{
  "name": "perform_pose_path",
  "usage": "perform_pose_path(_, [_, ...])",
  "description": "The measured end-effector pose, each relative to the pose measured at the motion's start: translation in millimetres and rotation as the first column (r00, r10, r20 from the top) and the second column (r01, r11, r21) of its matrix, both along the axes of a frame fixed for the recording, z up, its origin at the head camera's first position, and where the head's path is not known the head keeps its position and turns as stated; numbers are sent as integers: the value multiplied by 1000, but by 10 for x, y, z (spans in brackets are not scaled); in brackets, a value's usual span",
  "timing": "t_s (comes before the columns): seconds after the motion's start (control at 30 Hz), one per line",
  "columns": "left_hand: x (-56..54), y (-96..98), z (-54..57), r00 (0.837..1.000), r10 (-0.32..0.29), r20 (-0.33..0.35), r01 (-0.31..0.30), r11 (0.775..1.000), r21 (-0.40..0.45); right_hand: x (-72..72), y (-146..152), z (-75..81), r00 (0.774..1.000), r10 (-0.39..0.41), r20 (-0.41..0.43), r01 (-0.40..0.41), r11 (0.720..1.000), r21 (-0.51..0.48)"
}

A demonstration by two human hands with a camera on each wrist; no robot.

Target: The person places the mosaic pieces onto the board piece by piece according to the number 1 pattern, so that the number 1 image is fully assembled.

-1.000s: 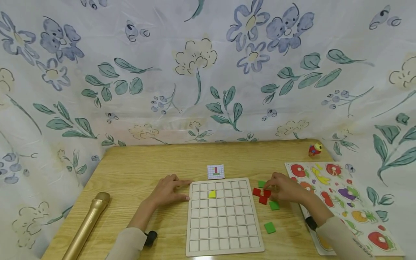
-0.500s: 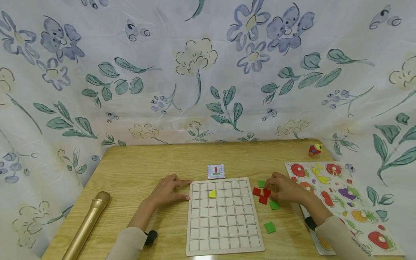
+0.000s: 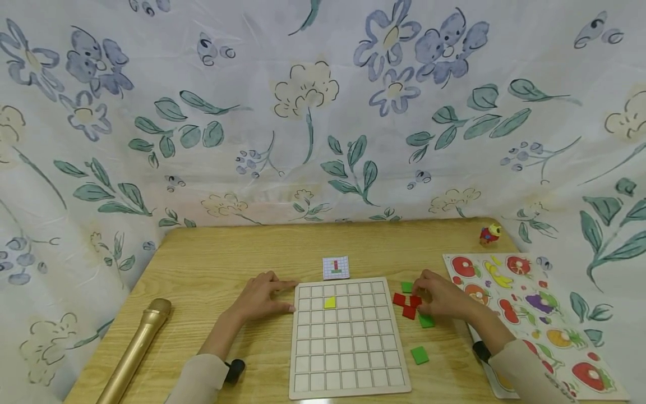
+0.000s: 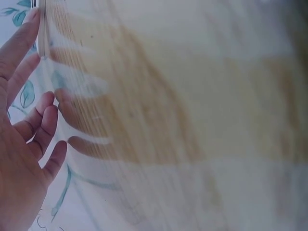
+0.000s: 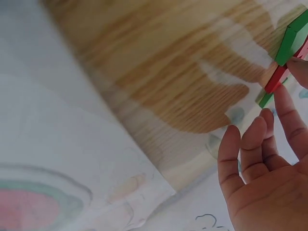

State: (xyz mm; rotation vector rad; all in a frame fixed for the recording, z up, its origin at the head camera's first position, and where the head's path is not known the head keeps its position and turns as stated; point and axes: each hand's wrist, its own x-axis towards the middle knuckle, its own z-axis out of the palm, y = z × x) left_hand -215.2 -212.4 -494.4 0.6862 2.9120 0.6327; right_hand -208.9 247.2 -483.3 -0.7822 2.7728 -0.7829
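A pale wooden grid board [image 3: 345, 348] lies on the table with one yellow tile [image 3: 330, 303] in an upper cell. My left hand [image 3: 258, 297] touches the board's left edge with thumb and index finger; the other fingers are loosely extended in the left wrist view. To the right of the board, my right hand [image 3: 441, 294] pinches a red tile [image 5: 275, 80] between thumb and index finger, low at the table. Two more red tiles [image 3: 409, 312] and green tiles [image 3: 426, 321] lie around it, partly hidden by the fingers. Another green tile [image 3: 419, 355] lies nearer the front.
A small card [image 3: 335, 268] with a coloured grid pattern lies behind the board. At the right is a fruit-picture board [image 3: 510, 303], under the right forearm. A gold microphone [image 3: 136, 350] lies at the left, and a small figurine [image 3: 489, 234] stands at the back right.
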Motion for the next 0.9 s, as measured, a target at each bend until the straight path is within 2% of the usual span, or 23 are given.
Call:
perform_pose_path(0.57, [5,-6,-13,1000,-1,-13,1,1000,3,15,-10,9,999,-8,-38,9,1000,21])
perform_pose_path(0.9, [-1,-10,-22,1000,-6,-16,6,1000,10,-1,-63,27,1000,-16,-17,16,1000,23])
